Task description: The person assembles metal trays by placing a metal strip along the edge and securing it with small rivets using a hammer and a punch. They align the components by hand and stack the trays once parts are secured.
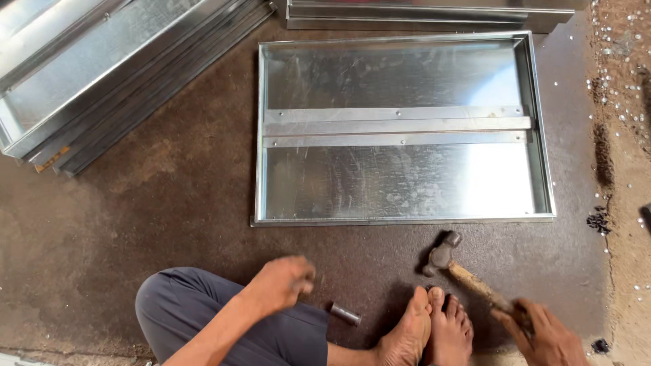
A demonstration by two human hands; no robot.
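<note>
A shallow galvanised sheet-metal tray (405, 219) lies flat on the dark floor ahead of me, with a riveted metal strip (397, 126) across its middle. My right hand (542, 333) at the lower right grips the wooden handle of a ball-peen hammer (442, 253), whose head rests near the tray's front edge. My left hand (281, 281) hovers blurred above my bent knee, fingers curled; whether it holds something small is unclear. A short steel punch (345, 314) lies on the floor between that hand and my bare feet (427, 329).
A stack of similar metal trays (88, 74) leans at the upper left, and more sheet metal (420, 13) lies along the top edge. Small rivets (620, 102) are scattered over the sandy ground on the right. My knee in grey trousers (196, 305) fills the lower left.
</note>
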